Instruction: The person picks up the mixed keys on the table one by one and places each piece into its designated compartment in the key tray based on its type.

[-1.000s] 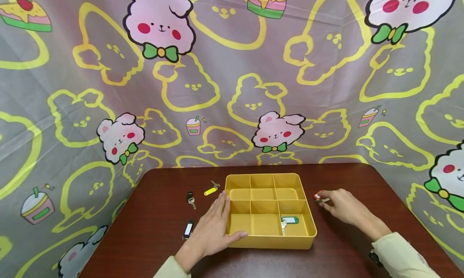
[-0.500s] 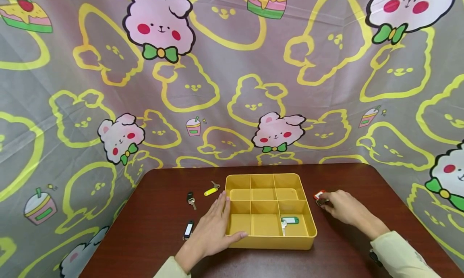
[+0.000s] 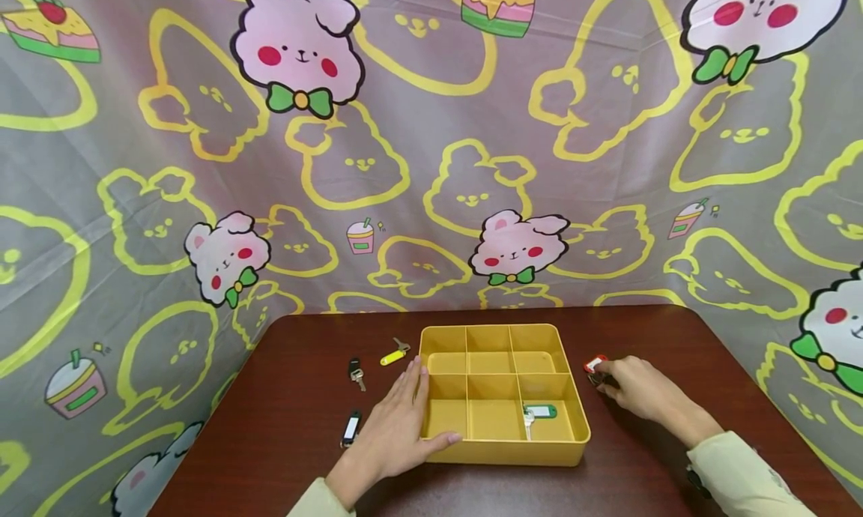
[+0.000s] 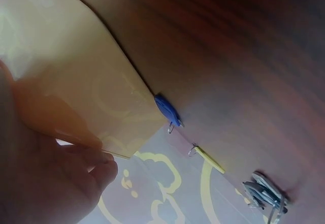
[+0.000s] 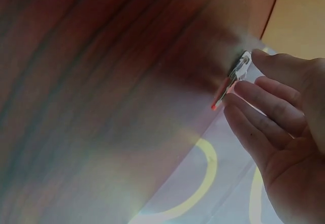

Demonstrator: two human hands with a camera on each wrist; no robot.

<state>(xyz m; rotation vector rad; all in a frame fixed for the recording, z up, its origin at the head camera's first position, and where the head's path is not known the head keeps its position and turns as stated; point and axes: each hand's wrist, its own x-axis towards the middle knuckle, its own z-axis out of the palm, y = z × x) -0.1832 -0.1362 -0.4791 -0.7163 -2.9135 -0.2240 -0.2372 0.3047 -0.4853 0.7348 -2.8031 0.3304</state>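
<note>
A yellow box [image 3: 502,451] with several compartments sits on the table. My left hand [image 3: 398,419] lies along its left wall, fingers straight, thumb over the front rim. To the right of the box, my right hand [image 3: 637,389] pinches a key with a red tag [image 3: 595,364] between thumb and fingertips, low at the tabletop. The right wrist view shows the silver key [image 5: 242,65] at the thumb tip and the tag's red edge near the other fingertips. A key with a green tag [image 3: 541,411] lies in the front right compartment.
Left of the box lie a yellow-tagged key [image 3: 394,356], a black-headed key [image 3: 356,375] and a dark tag with a white label [image 3: 351,429]. In the left wrist view a blue tag [image 4: 166,108] lies by the box's corner. A patterned cloth [image 3: 418,165] hangs behind the table [image 3: 270,427].
The right fingers have shifted slightly on the red-tagged key, and more of the red tag's white label shows. The left hand and the box have stayed put.
</note>
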